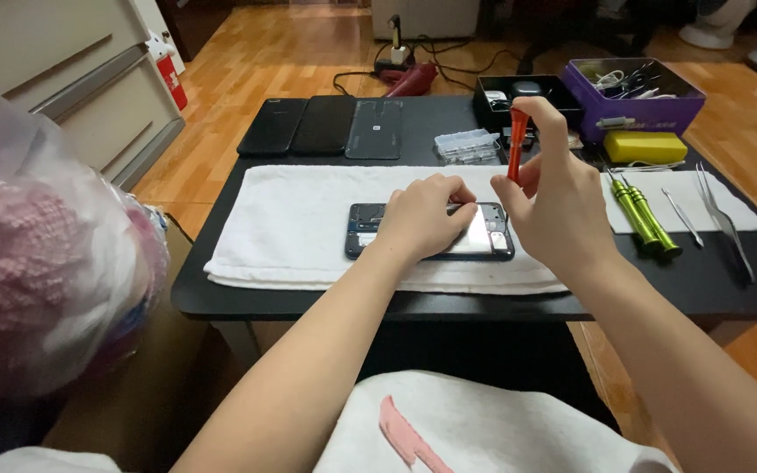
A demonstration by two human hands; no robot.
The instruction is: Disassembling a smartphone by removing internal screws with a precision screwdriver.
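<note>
An opened phone (484,241) with its back cover off lies flat on a white towel (300,223) on a low black table (729,280). My left hand (422,217) rests on the phone's middle, fingers curled, pressing it down. My right hand (554,197) holds an orange screwdriver (516,140) upright, its tip hidden behind my fingers near the phone's right end.
Two dark phones (300,125) and a back cover (375,129) lie at the table's far side beside a clear parts box (466,144). Two green screwdrivers (646,215) and tweezers (725,219) lie on a cloth at right. A purple box (646,88), a yellow case (646,146) and a black tray (523,92) stand behind.
</note>
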